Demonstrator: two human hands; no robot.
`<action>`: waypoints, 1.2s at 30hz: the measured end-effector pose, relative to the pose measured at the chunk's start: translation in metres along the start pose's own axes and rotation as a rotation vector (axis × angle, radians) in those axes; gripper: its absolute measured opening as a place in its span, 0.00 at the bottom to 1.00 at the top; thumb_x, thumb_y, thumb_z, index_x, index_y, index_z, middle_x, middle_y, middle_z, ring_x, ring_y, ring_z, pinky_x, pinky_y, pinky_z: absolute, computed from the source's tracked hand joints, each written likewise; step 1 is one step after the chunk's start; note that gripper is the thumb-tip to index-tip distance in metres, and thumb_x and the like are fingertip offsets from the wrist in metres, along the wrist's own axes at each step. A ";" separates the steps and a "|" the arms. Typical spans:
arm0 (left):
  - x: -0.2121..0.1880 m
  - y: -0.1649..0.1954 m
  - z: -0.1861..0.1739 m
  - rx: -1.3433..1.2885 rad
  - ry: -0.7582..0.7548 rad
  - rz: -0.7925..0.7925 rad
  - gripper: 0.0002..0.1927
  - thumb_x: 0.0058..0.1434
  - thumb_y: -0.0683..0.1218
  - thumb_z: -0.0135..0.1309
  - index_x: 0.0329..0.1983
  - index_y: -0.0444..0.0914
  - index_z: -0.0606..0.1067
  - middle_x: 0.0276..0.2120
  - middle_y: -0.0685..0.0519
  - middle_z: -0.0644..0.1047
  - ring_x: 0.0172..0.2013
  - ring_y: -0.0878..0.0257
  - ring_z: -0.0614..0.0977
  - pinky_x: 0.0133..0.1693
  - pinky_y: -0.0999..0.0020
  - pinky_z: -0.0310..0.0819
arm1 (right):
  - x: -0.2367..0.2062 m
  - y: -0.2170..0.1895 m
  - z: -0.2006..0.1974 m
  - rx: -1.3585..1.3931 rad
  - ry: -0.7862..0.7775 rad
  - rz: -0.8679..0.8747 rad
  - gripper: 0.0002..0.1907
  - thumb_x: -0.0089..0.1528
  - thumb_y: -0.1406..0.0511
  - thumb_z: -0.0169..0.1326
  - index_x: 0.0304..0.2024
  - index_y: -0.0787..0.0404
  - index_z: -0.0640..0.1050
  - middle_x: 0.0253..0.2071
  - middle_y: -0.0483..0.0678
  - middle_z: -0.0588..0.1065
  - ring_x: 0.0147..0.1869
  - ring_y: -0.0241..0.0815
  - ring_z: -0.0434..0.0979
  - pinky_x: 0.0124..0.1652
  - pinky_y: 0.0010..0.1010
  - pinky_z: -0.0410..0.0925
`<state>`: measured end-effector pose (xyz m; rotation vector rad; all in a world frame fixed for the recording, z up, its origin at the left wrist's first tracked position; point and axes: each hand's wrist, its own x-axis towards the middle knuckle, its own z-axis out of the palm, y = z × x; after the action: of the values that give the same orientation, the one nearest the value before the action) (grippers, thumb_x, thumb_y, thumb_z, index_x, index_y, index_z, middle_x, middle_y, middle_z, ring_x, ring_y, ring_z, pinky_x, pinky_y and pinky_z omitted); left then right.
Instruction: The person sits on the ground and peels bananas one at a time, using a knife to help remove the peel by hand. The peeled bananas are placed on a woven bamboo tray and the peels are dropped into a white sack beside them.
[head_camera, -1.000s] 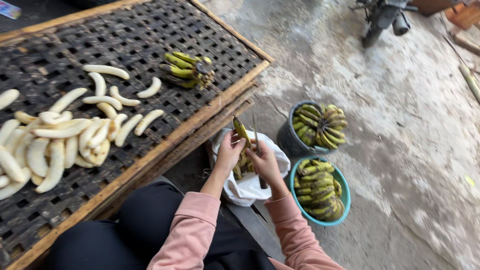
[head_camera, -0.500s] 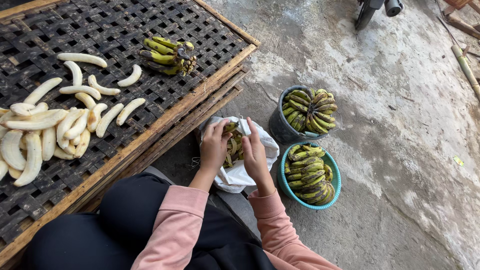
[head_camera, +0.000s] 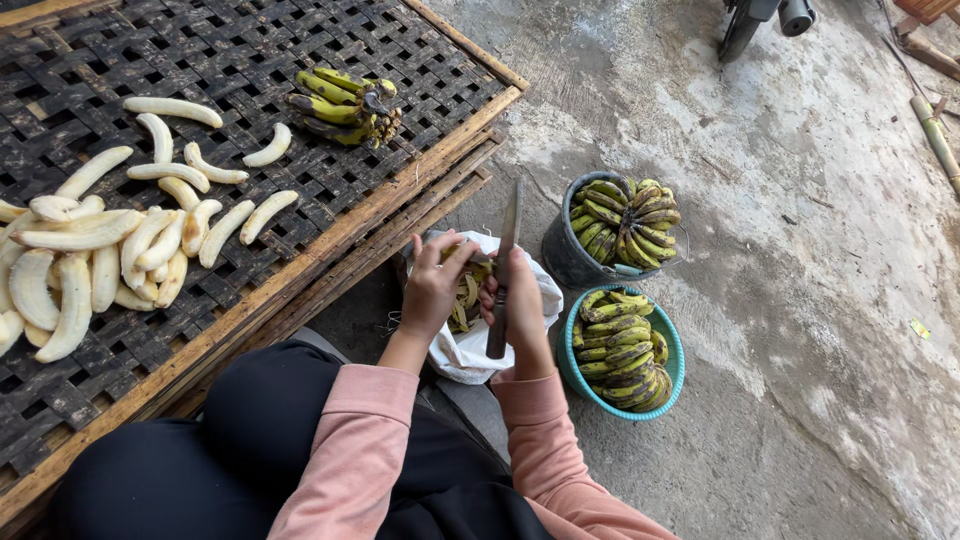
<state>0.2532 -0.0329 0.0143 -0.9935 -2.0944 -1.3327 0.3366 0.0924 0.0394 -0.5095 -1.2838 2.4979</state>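
At the frame's centre, the right hand (head_camera: 520, 300) is closed around the handle of a knife (head_camera: 506, 262), whose long axis runs almost vertically in the picture, blade tip toward the top. Just left, the left hand (head_camera: 437, 285) curls its fingers on a banana (head_camera: 462, 257) over a white bag (head_camera: 470, 345) of peels. The woven drying rack (head_camera: 400, 195), its wooden edge running diagonally, borders them on the left; a grey bucket (head_camera: 565, 255) and teal basin (head_camera: 672, 345) of bananas crowd the right. Bare concrete floor (head_camera: 800, 250) lies open beyond, toward the right edge.
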 end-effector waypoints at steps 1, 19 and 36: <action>0.004 -0.001 -0.001 -0.168 0.008 -0.053 0.16 0.65 0.42 0.57 0.56 0.49 0.79 0.52 0.56 0.77 0.56 0.61 0.80 0.65 0.49 0.71 | 0.003 -0.002 -0.011 0.104 -0.048 0.067 0.23 0.73 0.49 0.38 0.50 0.61 0.67 0.25 0.43 0.65 0.21 0.33 0.66 0.15 0.23 0.60; 0.006 -0.039 -0.014 -1.369 0.081 -1.104 0.12 0.68 0.46 0.53 0.51 0.36 0.72 0.45 0.50 0.81 0.42 0.63 0.84 0.42 0.65 0.82 | -0.010 0.023 -0.042 -0.893 0.047 -0.206 0.28 0.71 0.59 0.45 0.72 0.56 0.59 0.31 0.46 0.71 0.25 0.37 0.67 0.27 0.28 0.64; 0.004 -0.029 -0.028 -1.479 -0.232 -0.972 0.20 0.70 0.48 0.53 0.63 0.38 0.73 0.46 0.50 0.81 0.40 0.68 0.83 0.40 0.75 0.81 | -0.033 -0.025 0.007 -0.986 -0.405 -0.352 0.24 0.75 0.62 0.47 0.74 0.56 0.68 0.41 0.46 0.76 0.44 0.37 0.74 0.48 0.27 0.69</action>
<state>0.2283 -0.0650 0.0126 -0.4293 -1.4363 -3.6005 0.3655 0.0878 0.0693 0.0724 -2.4823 1.5844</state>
